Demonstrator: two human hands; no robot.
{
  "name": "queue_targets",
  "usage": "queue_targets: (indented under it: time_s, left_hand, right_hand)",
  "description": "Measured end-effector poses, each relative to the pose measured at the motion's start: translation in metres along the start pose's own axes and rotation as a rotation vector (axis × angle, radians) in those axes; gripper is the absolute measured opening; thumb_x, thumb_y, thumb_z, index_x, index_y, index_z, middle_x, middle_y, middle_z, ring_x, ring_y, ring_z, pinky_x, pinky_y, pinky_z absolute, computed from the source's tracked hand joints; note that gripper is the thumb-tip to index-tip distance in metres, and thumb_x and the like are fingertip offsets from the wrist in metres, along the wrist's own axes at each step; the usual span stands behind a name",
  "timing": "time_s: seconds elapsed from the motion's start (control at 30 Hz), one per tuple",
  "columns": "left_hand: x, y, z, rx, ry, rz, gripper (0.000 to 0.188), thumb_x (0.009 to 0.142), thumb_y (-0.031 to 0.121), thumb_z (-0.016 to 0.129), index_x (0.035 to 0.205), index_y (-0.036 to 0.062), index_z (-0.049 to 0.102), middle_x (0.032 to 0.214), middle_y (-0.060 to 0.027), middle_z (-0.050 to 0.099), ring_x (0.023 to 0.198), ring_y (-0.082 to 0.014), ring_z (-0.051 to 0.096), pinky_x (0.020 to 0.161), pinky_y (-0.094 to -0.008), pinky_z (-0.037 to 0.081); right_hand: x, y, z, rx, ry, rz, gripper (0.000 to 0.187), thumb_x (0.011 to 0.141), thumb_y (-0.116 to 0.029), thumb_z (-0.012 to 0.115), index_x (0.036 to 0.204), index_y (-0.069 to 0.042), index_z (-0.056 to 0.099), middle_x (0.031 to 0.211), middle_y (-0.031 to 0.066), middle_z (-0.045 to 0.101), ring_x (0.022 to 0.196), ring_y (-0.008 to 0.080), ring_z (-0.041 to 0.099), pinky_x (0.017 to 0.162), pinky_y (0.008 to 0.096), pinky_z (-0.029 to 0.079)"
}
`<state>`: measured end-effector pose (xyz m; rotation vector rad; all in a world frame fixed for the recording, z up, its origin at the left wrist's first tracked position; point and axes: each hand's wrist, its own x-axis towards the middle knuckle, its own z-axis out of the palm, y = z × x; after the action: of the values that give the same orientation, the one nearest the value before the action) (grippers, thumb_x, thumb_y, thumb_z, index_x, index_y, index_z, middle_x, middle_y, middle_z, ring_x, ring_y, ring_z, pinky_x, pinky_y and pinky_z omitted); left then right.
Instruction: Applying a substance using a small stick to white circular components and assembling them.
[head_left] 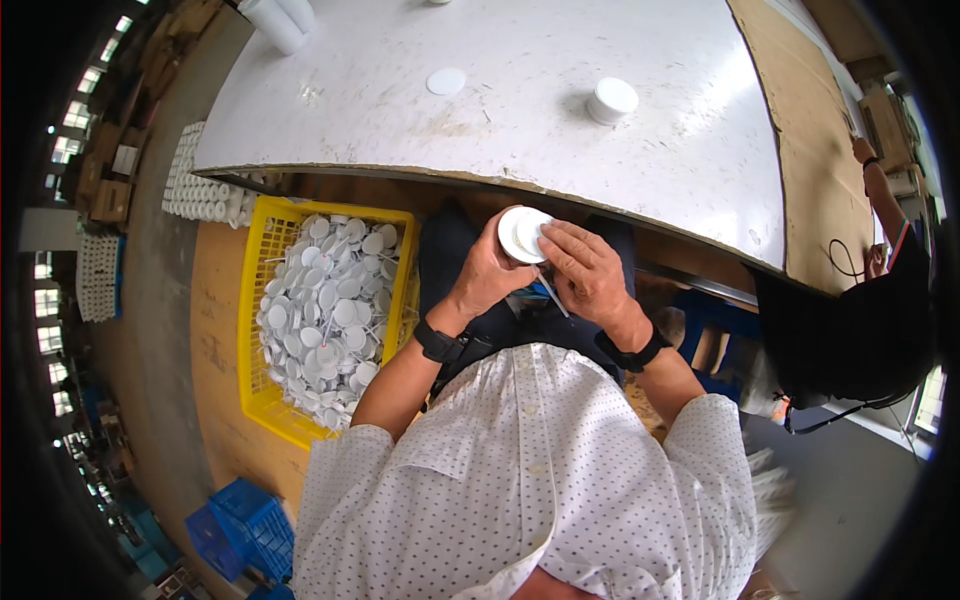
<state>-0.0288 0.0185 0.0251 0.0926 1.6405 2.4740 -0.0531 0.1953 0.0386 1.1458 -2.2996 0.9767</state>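
My left hand (482, 275) is wrapped round a white round piece with a wide rim (510, 240), held above my lap just below the table edge. My right hand (592, 268) closes its fingers on a smaller white disc (533, 228) lying over that piece. From beneath the hands a thin pale strip (553, 297) hangs down toward my lap; I cannot tell which piece it belongs to. At my left a yellow plastic crate (247, 330) holds many white discs (330, 310), several with thin stems.
The white table (520, 110) ahead bears a white round tub (612, 101), a flat white disc (446, 81) and white cylinders (275, 25). White rolls (205, 190) stand beyond the crate. Blue crates (245, 525) lie lower left. At right sits another person in black (850, 330).
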Motion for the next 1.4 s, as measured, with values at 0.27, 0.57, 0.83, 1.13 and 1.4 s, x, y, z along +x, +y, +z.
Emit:
queue_targets:
  time_s: [0.27, 0.57, 0.83, 1.13, 1.4]
  left_hand:
    - [-0.002, 0.004, -0.002, 0.055, -0.027, -0.042, 0.055, 0.083, 0.019, 0.06, 0.127, 0.0006, 0.035, 0.117, -0.0103, 0.048, 0.106, -0.0169, 0.05, 0.088, -0.0286, 0.046]
    - [-0.001, -0.008, -0.001, 0.006, 0.093, -0.032, 0.035, 0.092, 0.02, 0.047, 0.122, 0.0023, 0.044, 0.11, -0.0107, 0.055, 0.1, -0.0149, 0.053, 0.085, -0.0258, 0.045]
    - [-0.001, -0.004, 0.006, -0.055, 0.166, -0.063, 0.031, 0.093, 0.019, 0.047, 0.119, 0.0017, 0.047, 0.108, -0.0102, 0.056, 0.095, -0.0144, 0.054, 0.081, -0.025, 0.047]
    - [-0.003, -0.004, 0.01, 0.184, 0.193, -0.004, 0.03, 0.091, 0.02, 0.048, 0.114, 0.0016, 0.052, 0.099, -0.0108, 0.06, 0.089, -0.0152, 0.056, 0.079, -0.0271, 0.047]
    - [-0.003, -0.008, -0.001, 0.114, 0.207, -0.021, 0.03, 0.092, 0.019, 0.046, 0.117, 0.0021, 0.049, 0.102, -0.0112, 0.058, 0.091, -0.0151, 0.056, 0.08, -0.0269, 0.047]
  right_hand:
    - [0.0, -0.004, 0.008, -0.021, -0.022, -0.052, 0.045, 0.064, -0.003, 0.066, 0.108, -0.006, 0.059, 0.117, 0.0085, 0.057, 0.11, 0.0276, 0.052, 0.085, 0.0392, 0.044]
    - [-0.003, -0.004, 0.013, -0.058, -0.018, -0.112, 0.038, 0.068, -0.006, 0.069, 0.105, -0.006, 0.061, 0.113, 0.0083, 0.06, 0.107, 0.0254, 0.056, 0.083, 0.0384, 0.045]
    - [-0.005, -0.005, 0.014, -0.109, 0.02, -0.173, 0.033, 0.069, -0.007, 0.06, 0.102, -0.004, 0.064, 0.114, 0.0083, 0.06, 0.106, 0.0221, 0.057, 0.083, 0.035, 0.045]
    - [-0.01, -0.001, 0.014, -0.106, 0.044, -0.221, 0.026, 0.074, -0.008, 0.058, 0.099, -0.005, 0.066, 0.109, 0.0082, 0.063, 0.103, 0.0204, 0.059, 0.078, 0.0325, 0.045]
    - [-0.001, -0.001, 0.018, -0.081, 0.014, -0.215, 0.028, 0.071, -0.008, 0.06, 0.098, -0.004, 0.065, 0.107, 0.0075, 0.063, 0.103, 0.0208, 0.058, 0.08, 0.033, 0.044]
